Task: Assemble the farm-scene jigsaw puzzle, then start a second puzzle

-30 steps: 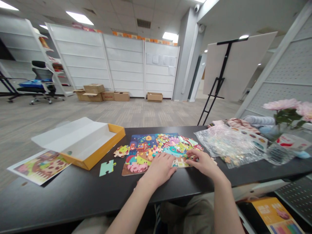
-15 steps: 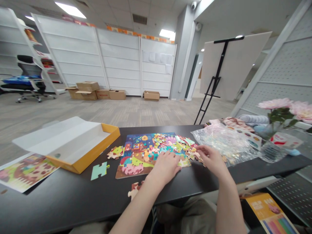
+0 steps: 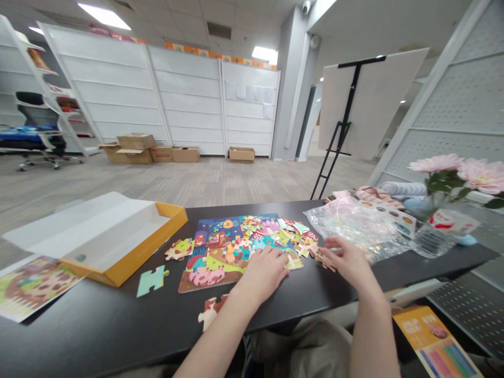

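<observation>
A colourful jigsaw board (image 3: 199,279) with a night-time animal picture lies on the black table. My left hand (image 3: 264,270) rests flat on its lower right part, fingers stretched out over several loose pieces. At the right end of the heap of pieces (image 3: 285,231), my right hand (image 3: 346,262) has thumb and fingers at a brown and cream puzzle piece (image 3: 326,261), which it appears to pinch. Left of the board lie a mint-green piece (image 3: 151,281) and a yellow-green piece (image 3: 179,249). A brown piece (image 3: 208,310) is partly behind my left forearm.
An open yellow box (image 3: 137,249) with a white lid stands at the left, beside a printed picture sheet (image 3: 35,286). Clear plastic bags (image 3: 354,226) and a glass with pink flowers (image 3: 433,236) are at the right. Below the table edge is a yellow package (image 3: 431,336).
My right hand has shifted slightly right, away from the heap, with a puzzle piece at its fingertips. My left hand stays on the board. The view has turned a little.
</observation>
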`<act>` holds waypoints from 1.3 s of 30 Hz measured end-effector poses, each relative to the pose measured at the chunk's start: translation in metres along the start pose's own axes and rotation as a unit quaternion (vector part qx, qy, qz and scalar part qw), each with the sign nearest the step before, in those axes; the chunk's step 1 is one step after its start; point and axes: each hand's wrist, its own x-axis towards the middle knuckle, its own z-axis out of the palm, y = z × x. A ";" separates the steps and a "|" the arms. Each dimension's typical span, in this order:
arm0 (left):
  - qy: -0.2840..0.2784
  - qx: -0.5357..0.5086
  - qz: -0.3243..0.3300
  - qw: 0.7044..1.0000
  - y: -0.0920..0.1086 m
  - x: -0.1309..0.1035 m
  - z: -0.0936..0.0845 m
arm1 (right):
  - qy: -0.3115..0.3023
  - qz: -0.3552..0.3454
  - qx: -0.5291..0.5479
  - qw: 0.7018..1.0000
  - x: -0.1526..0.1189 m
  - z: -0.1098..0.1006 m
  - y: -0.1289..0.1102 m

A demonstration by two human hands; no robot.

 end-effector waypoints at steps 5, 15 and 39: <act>0.021 -0.047 0.012 0.999 -0.006 -0.005 0.000 | -0.087 -0.188 -0.009 0.978 0.005 0.029 -0.023; 0.029 -0.090 -0.056 0.994 -0.038 -0.039 -0.016 | -0.139 -0.099 -0.135 0.976 0.007 0.041 -0.040; 0.020 -0.074 -0.091 0.993 -0.043 -0.049 -0.023 | -0.034 -0.052 0.265 0.962 0.022 0.030 -0.026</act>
